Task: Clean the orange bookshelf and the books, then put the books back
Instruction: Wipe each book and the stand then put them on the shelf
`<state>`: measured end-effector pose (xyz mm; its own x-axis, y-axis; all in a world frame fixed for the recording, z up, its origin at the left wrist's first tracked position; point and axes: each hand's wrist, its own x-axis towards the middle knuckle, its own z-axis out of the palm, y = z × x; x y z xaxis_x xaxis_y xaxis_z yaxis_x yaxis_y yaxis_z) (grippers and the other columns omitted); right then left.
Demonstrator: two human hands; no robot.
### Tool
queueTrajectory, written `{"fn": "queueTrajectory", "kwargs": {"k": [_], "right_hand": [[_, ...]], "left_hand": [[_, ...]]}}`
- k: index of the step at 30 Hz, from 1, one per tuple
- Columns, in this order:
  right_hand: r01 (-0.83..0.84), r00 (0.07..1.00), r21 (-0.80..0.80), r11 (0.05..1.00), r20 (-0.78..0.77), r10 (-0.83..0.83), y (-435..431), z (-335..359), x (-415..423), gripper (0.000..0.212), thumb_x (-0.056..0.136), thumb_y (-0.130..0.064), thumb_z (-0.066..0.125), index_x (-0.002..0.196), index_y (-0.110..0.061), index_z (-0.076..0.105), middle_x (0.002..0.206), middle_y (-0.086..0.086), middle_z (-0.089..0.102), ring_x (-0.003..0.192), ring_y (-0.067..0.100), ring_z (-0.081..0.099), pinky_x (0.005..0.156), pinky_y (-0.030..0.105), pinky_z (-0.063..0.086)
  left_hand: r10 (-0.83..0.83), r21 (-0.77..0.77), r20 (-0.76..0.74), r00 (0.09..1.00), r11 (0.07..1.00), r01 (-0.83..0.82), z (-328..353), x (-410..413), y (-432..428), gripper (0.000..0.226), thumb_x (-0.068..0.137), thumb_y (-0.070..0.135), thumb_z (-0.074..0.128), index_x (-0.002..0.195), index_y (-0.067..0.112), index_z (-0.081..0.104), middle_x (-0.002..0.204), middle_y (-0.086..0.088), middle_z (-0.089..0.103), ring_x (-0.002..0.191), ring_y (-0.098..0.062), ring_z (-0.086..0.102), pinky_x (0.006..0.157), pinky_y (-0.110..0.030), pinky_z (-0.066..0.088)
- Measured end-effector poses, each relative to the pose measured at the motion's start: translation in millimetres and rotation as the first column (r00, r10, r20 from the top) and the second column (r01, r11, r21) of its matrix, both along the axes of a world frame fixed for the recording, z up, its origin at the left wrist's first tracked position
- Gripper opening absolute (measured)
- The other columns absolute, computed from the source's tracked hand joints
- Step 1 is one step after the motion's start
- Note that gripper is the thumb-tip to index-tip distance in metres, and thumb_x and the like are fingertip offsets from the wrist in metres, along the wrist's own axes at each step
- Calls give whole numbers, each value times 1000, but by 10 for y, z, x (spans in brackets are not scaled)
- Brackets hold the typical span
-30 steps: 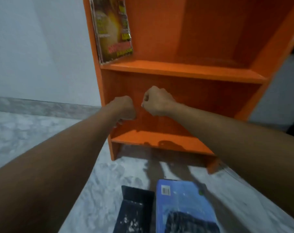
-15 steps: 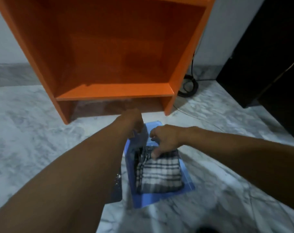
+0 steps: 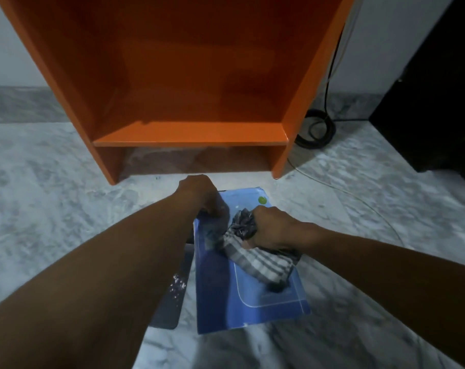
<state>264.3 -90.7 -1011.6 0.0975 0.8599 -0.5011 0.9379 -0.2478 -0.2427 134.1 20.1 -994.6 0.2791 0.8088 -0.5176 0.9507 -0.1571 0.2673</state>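
Observation:
The orange bookshelf [image 3: 189, 134] stands ahead against the wall, and its lowest compartment holds nothing. A blue book [image 3: 242, 294] lies flat on the marble floor in front of it. My right hand [image 3: 274, 227] grips a bunched grey checked cloth [image 3: 258, 259] that rests on the blue cover. My left hand [image 3: 199, 195] presses on the book's far left corner, fingers curled over its edge. A dark book [image 3: 173, 296] lies beside the blue one, mostly hidden under my left forearm.
A coiled black cable [image 3: 316, 129] lies by the shelf's right foot, with a thin wire [image 3: 359, 198] trailing across the floor. Dark furniture [image 3: 433, 102] stands at the right. Grey marble floor [image 3: 40, 209] spreads to the left.
My view dropped from the shelves to the floor. Both hands came down from the shelf to the blue book, and my right hand bunched up the flat checked cloth and closed on it.

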Motion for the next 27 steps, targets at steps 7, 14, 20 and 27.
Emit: {"fn": "queueTrajectory", "kwargs": {"k": [7, 14, 20, 27], "right_hand": [[47, 999, 45, 998, 2, -47, -47, -20, 56, 48, 77, -47, 75, 108, -16, 54, 109, 8, 61, 94, 27, 58, 74, 31, 45], [39, 994, 94, 995, -105, -29, -224, 157, 82, 61, 65, -51, 84, 103, -11, 59, 98, 3, 66, 95, 24, 63, 73, 31, 50], [-6, 992, 272, 962, -119, 40, -146, 1219, 160, 42, 58, -38, 92, 77, -10, 67, 70, 3, 67, 61, 13, 63, 51, 30, 51], [-75, 995, 884, 461, 34, 96, 334, 2745, 412, 30, 76, -36, 78, 95, -14, 71, 93, 4, 73, 88, 21, 68, 70, 36, 56]], "left_hand": [[436, -491, 419, 796, 847, -206, -51, 78, 9, 19, 81, 11, 78, 90, -2, 67, 91, -17, 70, 67, -22, 71, 67, -29, 60], [562, -510, 625, 542, 819, -263, 50, 147, -162, 24, 77, 17, 76, 92, 0, 66, 101, -23, 68, 85, -33, 65, 79, -44, 57], [492, -443, 781, 386, 871, -213, 581, -17, 36, 26, 94, 23, 65, 99, -2, 63, 132, -19, 58, 119, -35, 57, 102, -53, 45], [342, -275, 893, 291, 929, -248, 1778, -155, 120, 37, 95, 31, 62, 115, 1, 63, 111, -19, 68, 97, -36, 67, 85, -50, 55]]}}
